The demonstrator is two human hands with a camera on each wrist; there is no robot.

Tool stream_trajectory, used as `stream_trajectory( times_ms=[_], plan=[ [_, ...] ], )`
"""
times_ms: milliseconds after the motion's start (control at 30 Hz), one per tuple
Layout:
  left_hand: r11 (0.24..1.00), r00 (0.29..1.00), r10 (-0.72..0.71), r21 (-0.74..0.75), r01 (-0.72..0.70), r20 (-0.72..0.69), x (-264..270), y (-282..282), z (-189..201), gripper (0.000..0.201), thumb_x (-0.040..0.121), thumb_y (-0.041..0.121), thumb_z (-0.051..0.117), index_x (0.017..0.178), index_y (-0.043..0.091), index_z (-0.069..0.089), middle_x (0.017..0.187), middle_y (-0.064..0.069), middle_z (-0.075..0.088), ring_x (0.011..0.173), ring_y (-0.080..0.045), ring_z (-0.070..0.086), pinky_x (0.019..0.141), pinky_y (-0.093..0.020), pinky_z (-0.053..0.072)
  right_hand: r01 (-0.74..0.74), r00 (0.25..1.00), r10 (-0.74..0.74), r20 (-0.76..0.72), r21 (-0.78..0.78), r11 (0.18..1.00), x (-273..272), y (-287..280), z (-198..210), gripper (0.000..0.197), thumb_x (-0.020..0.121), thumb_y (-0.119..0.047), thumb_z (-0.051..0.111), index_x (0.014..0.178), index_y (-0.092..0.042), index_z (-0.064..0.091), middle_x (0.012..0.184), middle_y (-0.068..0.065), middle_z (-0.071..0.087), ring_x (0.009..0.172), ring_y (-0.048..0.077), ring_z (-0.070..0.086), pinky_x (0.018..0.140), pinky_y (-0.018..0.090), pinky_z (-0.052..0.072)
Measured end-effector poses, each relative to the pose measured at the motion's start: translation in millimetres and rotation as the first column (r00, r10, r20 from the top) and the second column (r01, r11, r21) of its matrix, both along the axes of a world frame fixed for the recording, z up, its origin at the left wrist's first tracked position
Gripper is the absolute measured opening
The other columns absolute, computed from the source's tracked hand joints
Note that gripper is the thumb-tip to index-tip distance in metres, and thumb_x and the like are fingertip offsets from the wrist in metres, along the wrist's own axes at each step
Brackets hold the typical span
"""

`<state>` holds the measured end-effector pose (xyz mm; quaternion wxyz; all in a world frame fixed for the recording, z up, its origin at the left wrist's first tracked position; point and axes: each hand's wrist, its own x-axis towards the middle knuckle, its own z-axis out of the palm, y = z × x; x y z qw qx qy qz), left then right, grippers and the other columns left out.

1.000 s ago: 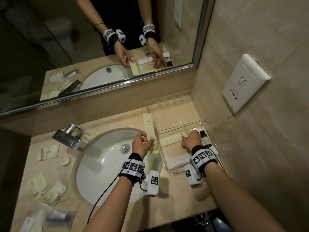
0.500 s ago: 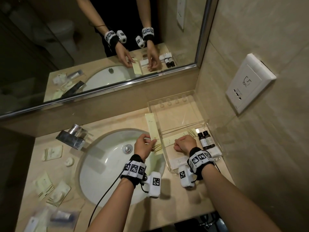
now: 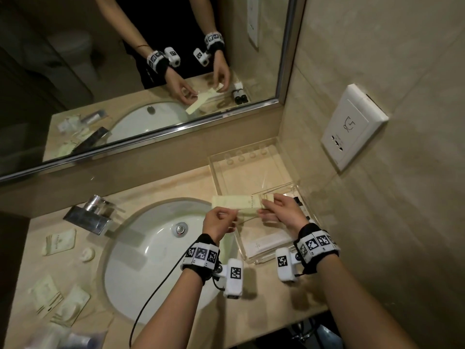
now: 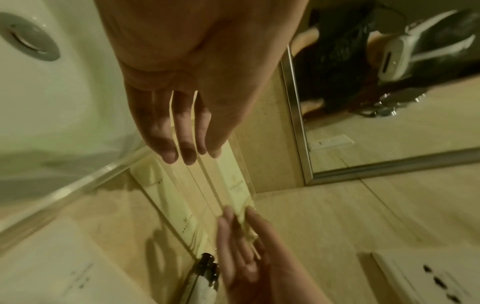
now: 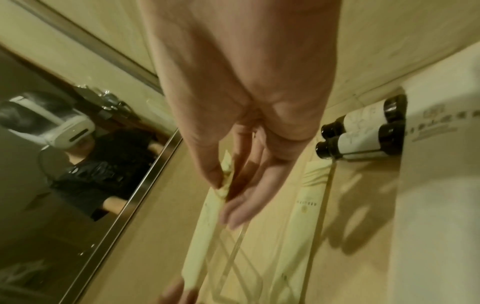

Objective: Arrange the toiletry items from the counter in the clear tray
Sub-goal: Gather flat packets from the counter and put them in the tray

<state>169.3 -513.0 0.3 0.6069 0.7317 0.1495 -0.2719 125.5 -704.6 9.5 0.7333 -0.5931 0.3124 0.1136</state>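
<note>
A long pale-yellow packet [image 3: 234, 201] hangs crosswise over the left wall of the clear tray [image 3: 251, 177]. My left hand [image 3: 226, 217] holds its sink-side end, and my right hand [image 3: 270, 206] pinches the crumpled tray-side end between thumb and fingers. The left wrist view shows that packet [image 4: 233, 181] running from my left fingers [image 4: 182, 133] to the right hand [image 4: 241, 236]. A second, matching packet [image 5: 303, 209] lies flat inside the tray. Beside it lie two dark bottles [image 5: 361, 135] with white labels and a white box [image 3: 266, 243].
The white sink basin [image 3: 151, 260] and chrome faucet [image 3: 88, 217] sit left of the tray. Several pale sachets [image 3: 60, 241] and a small round item [image 3: 88, 254] lie on the counter's left side. A wall socket [image 3: 352, 127] is on the right wall, close to the tray.
My right hand left the bottles and moved left to the packet's end. Both hands lifted the packet off the counter beside the tray and turned it crosswise.
</note>
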Motion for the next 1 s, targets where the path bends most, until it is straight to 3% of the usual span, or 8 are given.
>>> stream_trajectory(
  times_ms=[133, 200, 267, 333, 433, 533, 767, 1000],
  plan=[
    [0.985, 0.992, -0.089, 0.158, 0.074, 0.094, -1, -2, -6, 0.010, 0.086, 0.010, 0.066, 0.089, 0.005, 0.059, 0.076, -0.006, 0.067, 0.065, -0.020, 0.061, 0.058, -0.027, 0.052, 0.094, 0.993, -0.105, -0.047, -0.194, 0.976, 4, -20, -20, 0.031, 0.094, -0.019, 0.063, 0.118, -0.001, 0.058, 0.086, 0.016, 0.072, 0.060, 0.015, 0.069, 0.083, 0.053, 0.058],
    [0.957, 0.964, -0.182, 0.261, 0.128, 0.195, -2, -5, -8, 0.003, 0.085, 0.007, 0.064, 0.085, 0.010, 0.062, 0.075, 0.001, 0.065, 0.068, -0.018, 0.059, 0.060, -0.025, 0.049, 0.115, 0.985, -0.142, -0.097, -0.248, 0.962, 9, -26, -31, 0.043, 0.094, -0.017, 0.064, 0.129, 0.005, 0.053, 0.090, 0.016, 0.071, 0.052, 0.009, 0.067, 0.069, 0.039, 0.061],
    [0.913, 0.911, -0.308, 0.355, 0.202, 0.274, -4, -9, -10, 0.008, 0.085, 0.006, 0.062, 0.083, 0.013, 0.066, 0.079, 0.003, 0.065, 0.072, -0.013, 0.057, 0.066, -0.023, 0.047, 0.102, 0.978, -0.153, -0.145, -0.310, 0.945, 15, -27, -38, 0.045, 0.094, -0.016, 0.064, 0.133, 0.004, 0.051, 0.097, 0.020, 0.072, 0.059, 0.012, 0.068, 0.052, 0.022, 0.055],
    [0.858, 0.851, -0.426, 0.435, 0.272, 0.308, -6, -11, -13, 0.010, 0.087, 0.007, 0.060, 0.089, 0.011, 0.069, 0.091, 0.000, 0.067, 0.077, -0.012, 0.057, 0.074, -0.024, 0.048, 0.084, 0.971, -0.155, -0.181, -0.349, 0.934, 22, -26, -42, 0.048, 0.094, -0.013, 0.063, 0.137, 0.003, 0.048, 0.103, 0.023, 0.072, 0.072, 0.021, 0.071, 0.063, 0.024, 0.057],
    [0.757, 0.749, -0.579, 0.553, 0.348, 0.321, -9, -13, -23, 0.015, 0.090, 0.009, 0.058, 0.098, 0.013, 0.070, 0.108, -0.003, 0.065, 0.097, -0.018, 0.058, 0.089, -0.027, 0.047, -0.017, 0.968, -0.100, -0.232, -0.455, 0.890, 32, -23, -48, 0.052, 0.088, -0.011, 0.069, 0.134, 0.003, 0.051, 0.107, 0.021, 0.071, 0.091, 0.030, 0.073, 0.087, 0.041, 0.058],
    [0.672, 0.677, -0.674, 0.627, 0.394, 0.296, -11, -14, -33, 0.018, 0.090, 0.009, 0.058, 0.104, 0.012, 0.070, 0.113, -0.005, 0.064, 0.109, -0.021, 0.055, 0.098, -0.028, 0.041, -0.126, 0.962, -0.051, -0.268, -0.602, 0.789, 33, -23, -50, 0.044, 0.086, -0.012, 0.070, 0.126, 0.002, 0.058, 0.108, 0.020, 0.070, 0.090, 0.033, 0.072, 0.081, 0.046, 0.060],
    [0.560, 0.593, -0.749, 0.762, 0.326, 0.297, -1, -21, -43, 0.035, 0.084, -0.006, 0.058, 0.114, 0.010, 0.064, 0.121, -0.003, 0.059, 0.118, -0.024, 0.045, 0.094, -0.028, 0.040, -0.354, 0.935, 0.177, -0.307, -0.809, 0.470, 24, -25, -42, 0.035, 0.086, -0.009, 0.070, 0.120, -0.010, 0.061, 0.125, 0.012, 0.059, 0.102, 0.029, 0.065, 0.090, 0.038, 0.054],
    [0.511, 0.553, -0.786, 0.795, 0.326, 0.278, 6, -28, -52, 0.032, 0.079, -0.006, 0.058, 0.105, 0.011, 0.060, 0.112, -0.003, 0.056, 0.107, -0.023, 0.049, 0.079, -0.032, 0.044, -0.382, 0.884, 0.386, -0.263, -0.883, 0.273, 20, -34, -50, 0.042, 0.075, -0.002, 0.078, 0.112, -0.017, 0.065, 0.120, 0.000, 0.060, 0.102, 0.023, 0.061, 0.088, 0.039, 0.053]
  ],
)
